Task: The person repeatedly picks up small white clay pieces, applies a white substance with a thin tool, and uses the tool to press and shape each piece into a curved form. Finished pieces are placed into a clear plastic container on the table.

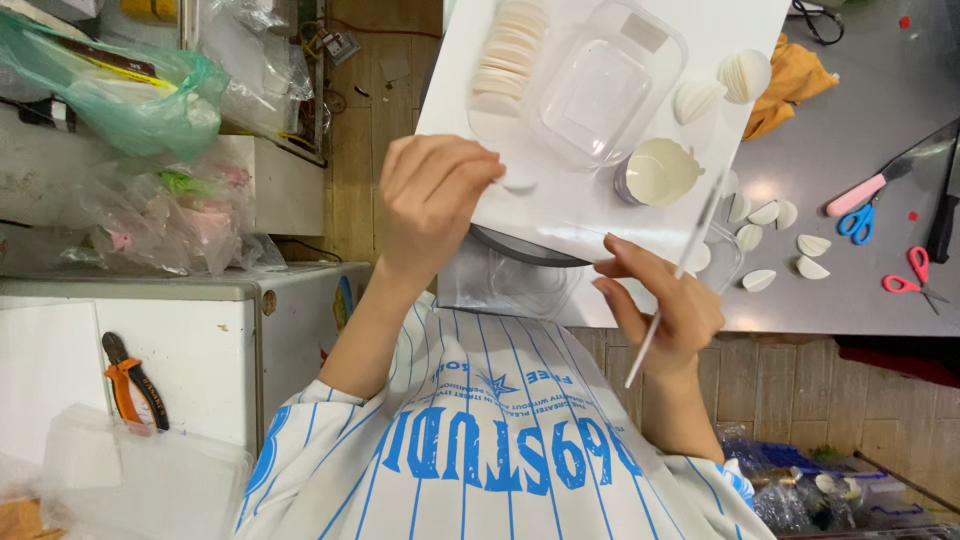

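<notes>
**White board, paper rounds and hands, seen from overhead**

Left hand (pixel 435 205): fingers curled together, tips pinching a small white paper piece (pixel 519 184) against the near edge of the white board (pixel 745 25). Right hand (pixel 665 305): closed around a thin clear stick (pixel 672 290), held slanting, upper end reaching over the board's corner.

On the board: clear plastic container (pixel 600 90), square and empty, at the middle; row of overlapping white paper discs (pixel 508 55) just to its left; two folded white paper fans (pixel 722 88) to its right; small round cup (pixel 655 175) with a cream-coloured interior near the front edge.

Beneath the board's near edge: a second clear plastic tub (pixel 510 285), partly hidden.

On the grey metal table (pixel 870 120): loose folded white paper halves (pixel 785 245), orange cloth (pixel 795 85), pink-handled knife (pixel 880 180), blue scissors (pixel 855 222), red scissors (pixel 912 275).

At left: white cabinet (pixel 200 340), orange-handled pliers (pixel 135 385) resting against it, plastic bags (pixel 140 100) stacked above.

Foreground: blue-and-white striped shirt (pixel 490 440).
</notes>
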